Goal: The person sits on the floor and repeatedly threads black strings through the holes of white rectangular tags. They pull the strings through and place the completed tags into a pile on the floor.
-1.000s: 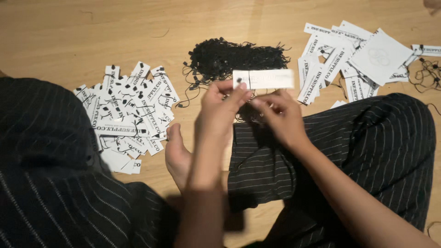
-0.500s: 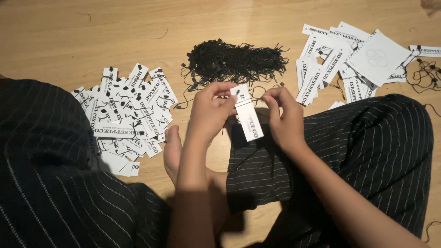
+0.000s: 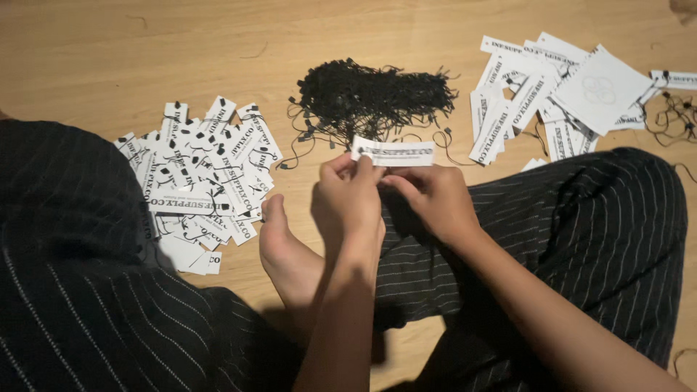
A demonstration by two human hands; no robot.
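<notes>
Hands, left hand (image 3: 347, 197) and right hand (image 3: 430, 197), each grip pinching flat rectangular paper tag (image 3: 393, 152), tangled black strings (image 3: 370, 98) behind.

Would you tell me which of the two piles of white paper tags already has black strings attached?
The pile on the person's left, beside the bare foot: its tags carry black loops. The pile on the right lies mostly plain, with loose strings heaped between them.

White paper tags (image 3: 207, 181) with black print, black string pile (image 3: 370, 98), black trousers (image 3: 552, 239) with thin white pinstripes, light wooden floor (image 3: 145, 51)
</notes>
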